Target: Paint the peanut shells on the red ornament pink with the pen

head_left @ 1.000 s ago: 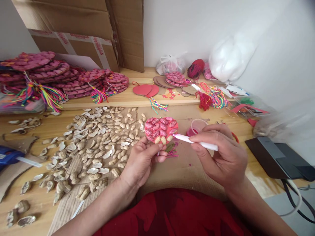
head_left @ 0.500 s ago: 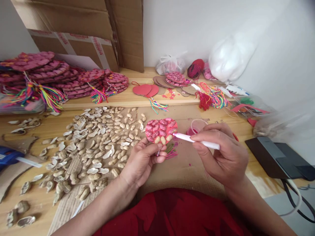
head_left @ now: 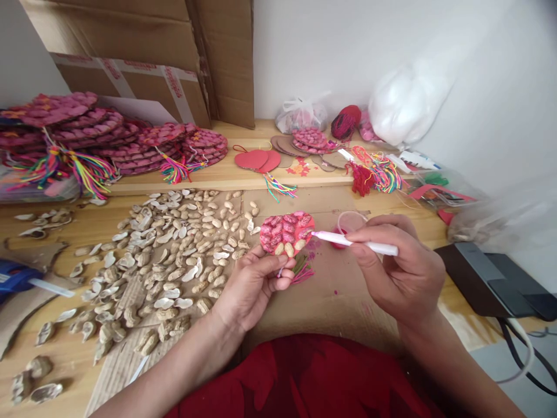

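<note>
Between the thumb and fingers of my left hand [head_left: 256,284] is a small red disc [head_left: 287,232] covered with peanut shells. Most of its shells are painted pink; a few along the lower edge are plain tan. My right hand [head_left: 400,267] is closed on a white marker [head_left: 354,241] with a pink tip, which sits at the disc's right edge; I cannot tell if it touches. A tassel [head_left: 303,270] of pink and green strands hangs below the disc. Behind the marker stands a clear cup [head_left: 351,222] with pink colour in it.
Many peanut shells [head_left: 174,232] spread over cardboard on the left, near a blue glue gun [head_left: 17,278]. Stacked pink shell discs [head_left: 73,125] with tassels line the back ledge, beside red discs [head_left: 256,159] and yarn [head_left: 346,122]. A black device [head_left: 491,278] sits at the right.
My right hand has drawn the marker slightly to the right, its tip moving from a lower right shell to the disc's edge. The disc has shifted slightly right.
</note>
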The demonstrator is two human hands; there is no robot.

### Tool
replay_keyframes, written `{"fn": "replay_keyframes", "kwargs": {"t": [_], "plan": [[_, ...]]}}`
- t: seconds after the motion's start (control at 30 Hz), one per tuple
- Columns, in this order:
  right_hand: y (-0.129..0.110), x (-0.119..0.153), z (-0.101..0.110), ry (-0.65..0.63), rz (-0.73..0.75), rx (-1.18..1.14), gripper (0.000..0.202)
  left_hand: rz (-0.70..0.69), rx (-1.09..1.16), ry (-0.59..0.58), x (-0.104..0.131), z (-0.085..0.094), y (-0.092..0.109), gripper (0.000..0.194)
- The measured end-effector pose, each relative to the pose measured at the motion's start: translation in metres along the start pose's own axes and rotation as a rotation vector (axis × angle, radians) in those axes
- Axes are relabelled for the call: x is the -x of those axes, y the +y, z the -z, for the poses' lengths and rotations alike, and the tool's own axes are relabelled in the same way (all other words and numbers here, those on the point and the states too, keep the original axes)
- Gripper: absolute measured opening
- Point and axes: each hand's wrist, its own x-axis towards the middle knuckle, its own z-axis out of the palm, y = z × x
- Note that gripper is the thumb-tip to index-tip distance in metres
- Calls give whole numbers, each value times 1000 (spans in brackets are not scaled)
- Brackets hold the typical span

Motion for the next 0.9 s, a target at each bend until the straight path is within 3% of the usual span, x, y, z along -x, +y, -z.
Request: {"fn": "replay_keyframes", "kwargs": {"t": [0.47, 0.9], "plan": [[-3, 0, -1, -24, 93, 5, 22, -71, -40, -24, -1, 2, -3, 18], [-2, 1, -2, -5, 65, 11, 23, -111, -64, -23, 0, 1, -4, 21]]}}
